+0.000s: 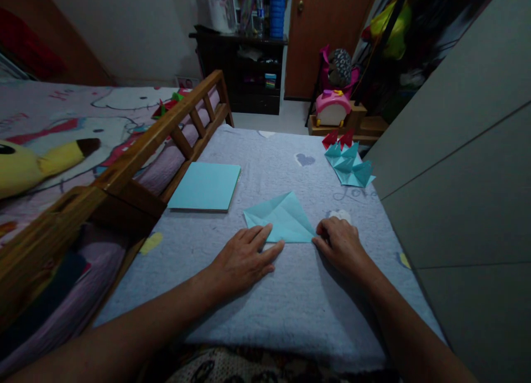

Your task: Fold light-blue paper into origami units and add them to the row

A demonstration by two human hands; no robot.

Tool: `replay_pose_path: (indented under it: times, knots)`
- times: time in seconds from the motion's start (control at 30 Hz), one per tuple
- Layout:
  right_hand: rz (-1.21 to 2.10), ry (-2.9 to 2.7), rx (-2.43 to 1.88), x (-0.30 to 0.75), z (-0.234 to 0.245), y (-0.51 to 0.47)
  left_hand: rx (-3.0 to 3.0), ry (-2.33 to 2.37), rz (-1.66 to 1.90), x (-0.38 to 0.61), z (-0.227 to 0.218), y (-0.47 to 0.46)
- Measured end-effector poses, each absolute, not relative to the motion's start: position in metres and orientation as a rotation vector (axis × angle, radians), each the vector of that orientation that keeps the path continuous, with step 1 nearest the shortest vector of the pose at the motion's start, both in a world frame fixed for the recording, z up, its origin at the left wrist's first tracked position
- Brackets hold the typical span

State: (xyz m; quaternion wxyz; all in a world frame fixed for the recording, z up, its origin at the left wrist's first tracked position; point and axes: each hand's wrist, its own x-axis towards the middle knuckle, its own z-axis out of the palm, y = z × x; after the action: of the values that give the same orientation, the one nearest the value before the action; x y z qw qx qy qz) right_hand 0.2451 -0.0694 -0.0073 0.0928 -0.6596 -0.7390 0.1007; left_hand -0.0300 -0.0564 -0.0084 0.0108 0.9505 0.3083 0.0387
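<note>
A light blue folded paper [284, 217] lies on the lavender mattress sheet [269, 294] in front of me. My left hand [244, 258] rests flat with fingers stretched out, its fingertips on the paper's near left edge. My right hand [340, 242] has its fingers curled and pressed against the paper's near right corner.
A stack of blue square sheets [206, 186] lies to the left, by a wooden bed rail [166, 134]. Several folded blue and red paper pieces [348, 161] sit at the far right. A grey wardrobe wall [464, 150] borders the right side. A dark shelf [249, 67] and a door stand behind.
</note>
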Motion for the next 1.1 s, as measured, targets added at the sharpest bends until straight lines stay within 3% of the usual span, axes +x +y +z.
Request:
replay_pose_path:
  times: [0.43, 0.7, 1.0, 1.1]
  knots:
    - [0.445, -2.194, -1.958, 0.256, -0.004, -0.067, 2.964, 0.994, 0.072, -0.031, -0.014, -0.055]
    - [0.738, -1.979, -1.731, 0.273, -0.003, -0.073, 2.989, 0.995, 0.087, -0.03, -0.014, -0.054]
    - [0.31, -2.003, -1.829, 0.234, 0.003, -0.087, 2.999, 0.987, 0.152, -0.03, -0.014, -0.056]
    - [0.247, -2.255, -1.564, 0.209, 0.006, -0.097, 3.004, 0.997, 0.142, -0.03, -0.014, -0.056]
